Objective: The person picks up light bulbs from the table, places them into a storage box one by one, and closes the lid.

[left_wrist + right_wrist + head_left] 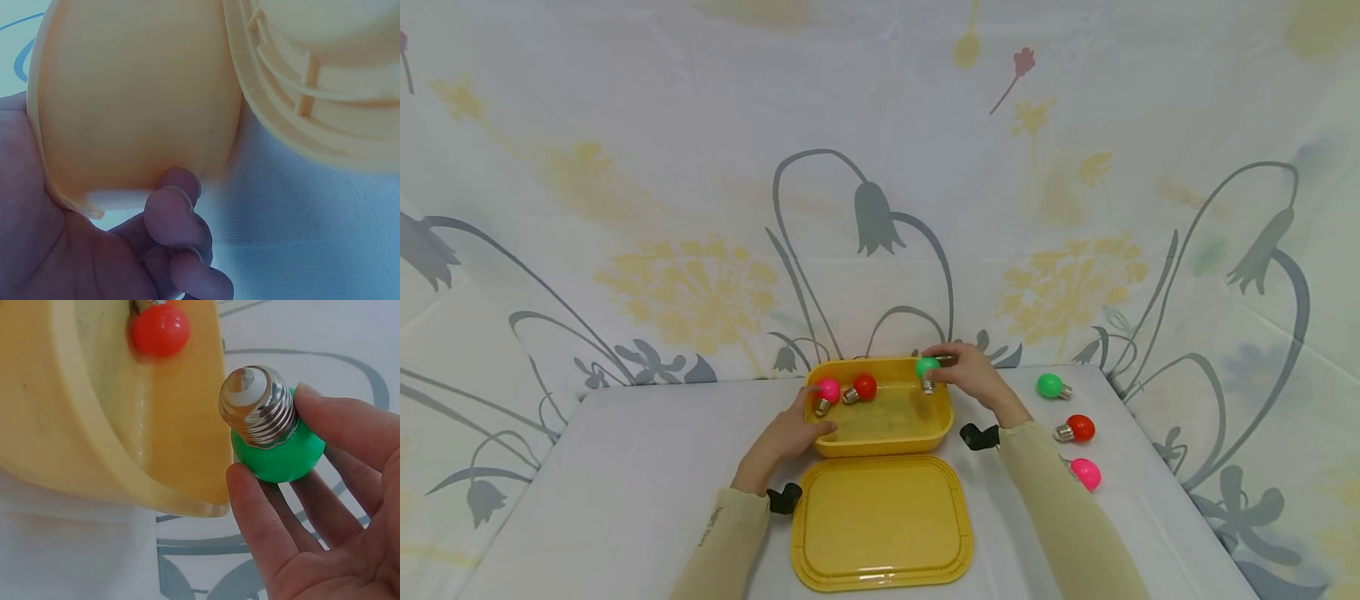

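Note:
My right hand (pixel 973 375) pinches a green light bulb (pixel 927 367) over the right end of a yellow plastic box (pixel 883 448). In the right wrist view the bulb's silver screw base points up, with thumb and fingertips around the green globe (pixel 287 459). My left hand (pixel 786 433) grips the box's left end; in the left wrist view its fingers curl against the outer wall (pixel 137 100). Inside the box, a pink bulb (pixel 828 390) lies by the left fingers, and a red bulb (pixel 865 386) sits just right of it.
A yellow lid (pixel 882 523) lies flat in front of the box, close to its near wall. Along the table's right side are another green bulb (pixel 1049 385), a red bulb (pixel 1081 428) and a pink bulb (pixel 1086 474) partly behind the right sleeve. A patterned cloth (pixel 880 275) hangs behind.

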Demonstrator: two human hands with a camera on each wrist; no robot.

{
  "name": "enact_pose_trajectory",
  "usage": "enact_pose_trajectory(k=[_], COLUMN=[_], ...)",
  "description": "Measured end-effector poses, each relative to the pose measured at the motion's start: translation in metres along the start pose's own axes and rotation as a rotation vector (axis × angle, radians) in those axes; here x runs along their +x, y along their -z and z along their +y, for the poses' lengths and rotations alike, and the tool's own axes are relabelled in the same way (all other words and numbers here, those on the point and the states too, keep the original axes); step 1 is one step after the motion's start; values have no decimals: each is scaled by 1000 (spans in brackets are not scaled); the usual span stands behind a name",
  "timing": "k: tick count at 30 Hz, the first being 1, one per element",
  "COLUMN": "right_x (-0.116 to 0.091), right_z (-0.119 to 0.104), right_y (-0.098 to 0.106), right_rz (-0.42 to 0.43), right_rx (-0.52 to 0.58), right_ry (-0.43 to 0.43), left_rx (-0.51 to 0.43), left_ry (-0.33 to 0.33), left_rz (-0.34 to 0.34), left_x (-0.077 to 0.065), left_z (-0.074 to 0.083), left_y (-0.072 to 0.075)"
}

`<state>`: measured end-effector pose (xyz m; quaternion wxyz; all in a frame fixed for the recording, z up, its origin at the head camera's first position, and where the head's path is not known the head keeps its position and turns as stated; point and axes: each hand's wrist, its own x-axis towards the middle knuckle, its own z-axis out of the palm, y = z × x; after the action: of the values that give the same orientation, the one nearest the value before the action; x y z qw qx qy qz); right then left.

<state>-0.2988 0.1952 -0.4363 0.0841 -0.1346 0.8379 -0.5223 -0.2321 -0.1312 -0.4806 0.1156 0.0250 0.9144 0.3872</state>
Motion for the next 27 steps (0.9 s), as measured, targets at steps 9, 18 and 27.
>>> enact_pose_trajectory(k=[9, 18, 27], right_x=[7, 15, 23], right_z=[-3, -10, -14], right_y=[-3, -8, -14], right_rz=[-12, -6, -19], right_rx=[-13, -11, 52], right_ry=[1, -23, -22], left_rx=[3, 13, 2], left_ry=[1, -8, 1], left_rz=[5, 6, 6], left_x=[1, 3, 2], left_z=[-1, -3, -2], left_y=[-1, 0, 0])
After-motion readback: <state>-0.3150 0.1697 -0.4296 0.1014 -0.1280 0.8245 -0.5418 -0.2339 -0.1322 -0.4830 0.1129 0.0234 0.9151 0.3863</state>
